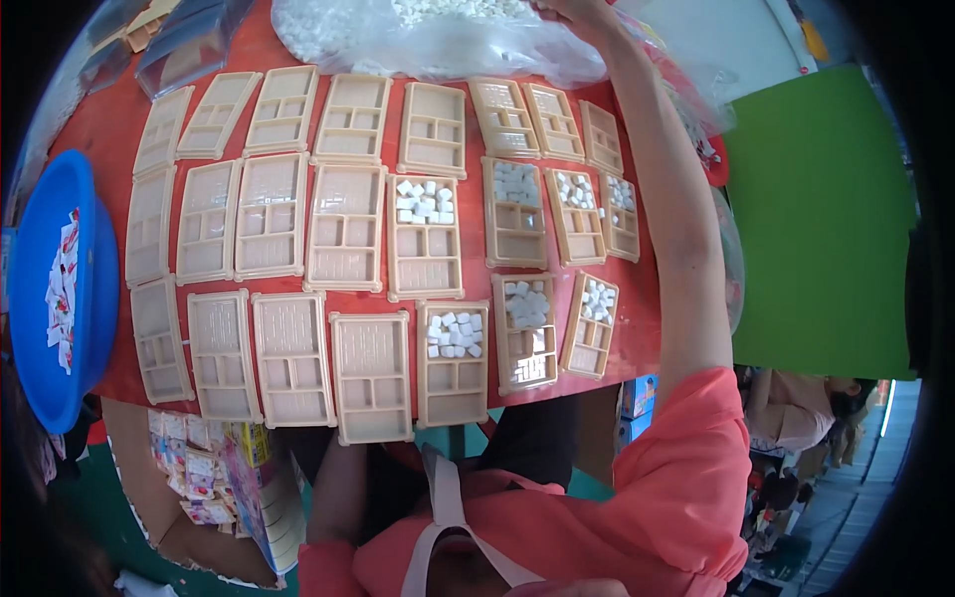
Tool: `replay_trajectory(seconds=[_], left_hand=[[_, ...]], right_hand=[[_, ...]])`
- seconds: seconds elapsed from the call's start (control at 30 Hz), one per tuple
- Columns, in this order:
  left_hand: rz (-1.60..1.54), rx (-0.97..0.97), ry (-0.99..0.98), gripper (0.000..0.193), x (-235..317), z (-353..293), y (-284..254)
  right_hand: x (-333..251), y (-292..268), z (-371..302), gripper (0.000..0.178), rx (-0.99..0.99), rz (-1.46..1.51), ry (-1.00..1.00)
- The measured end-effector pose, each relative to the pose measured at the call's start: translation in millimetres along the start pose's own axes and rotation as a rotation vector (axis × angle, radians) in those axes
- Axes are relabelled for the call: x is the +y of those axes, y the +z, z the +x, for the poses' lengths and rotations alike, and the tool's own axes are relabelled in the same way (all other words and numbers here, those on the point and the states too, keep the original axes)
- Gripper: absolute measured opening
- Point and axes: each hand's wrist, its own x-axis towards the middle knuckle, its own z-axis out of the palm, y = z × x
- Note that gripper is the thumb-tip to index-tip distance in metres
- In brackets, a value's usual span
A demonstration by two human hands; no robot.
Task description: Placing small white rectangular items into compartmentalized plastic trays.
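Red table (635, 308), beige trays (345, 204) in three rows. Nearest us: left forearm (333, 502) shows, but the left hand is out of sight below the edge, so we cannot tell its state. Carton (214, 557) of packets stands beside it, under the table. Near row, seven trays; the lowest seems to overhang the edge, and we judge that a bump from a knee or sleeve (676, 478) could knock it off. White cubes (455, 335) lie loose in the large compartments of three trays here and four in the middle row. We see no lids on these; a jolt could hop cubes into the smaller compartments. Blue basin (99, 298) of packets crowds the left side. Right forearm (686, 219) spans the table's right end, just beside the last trays; lowered or swung left, it could catch their rims. Far row: eight trays, no cubes seen. Beyond them, clear bag (542, 60) of white pieces. Our right hand (575, 10) is at its right end, cut by the frame; open or closed, we cannot tell. Slack film, if dragged, might shove the far trays. Clear bins (189, 55) take the far left corner; green board (821, 229) off to the right
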Motion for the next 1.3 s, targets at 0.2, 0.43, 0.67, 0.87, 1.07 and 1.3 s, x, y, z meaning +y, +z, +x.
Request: replay_trajectory(seconds=[0.2,0.43,0.67,0.87,1.07,1.3], left_hand=[[0.013,-0.036,-0.014,0.059,15.7,12.4,11.5],[0.033,-0.067,-0.004,0.059,23.1,17.0,22.7],[0.033,-0.073,0.002,0.059,21.9,30.8,31.6],[0.025,-0.069,0.020,0.060,23.7,10.5,16.9],[0.011,-0.071,0.027,0.060,26.0,12.4,7.6],[-0.003,-0.018,0.043,0.060,23.2,2.6,-4.5]], right_hand=[[-38.0,-16.4,-155.9,0.028,-0.230,-0.389,0.276],[-7.7,7.7,-232.8,0.028,-0.297,-0.576,0.271],[-7.5,10.8,-239.8,0.026,-0.295,-0.548,0.254],[-8.9,0.1,-224.3,0.022,-0.210,-0.517,0.354],[55.3,-52.5,-167.5,0.025,0.086,-0.864,0.095],[99.3,-39.7,-143.4,0.025,0.238,-0.626,0.352]])
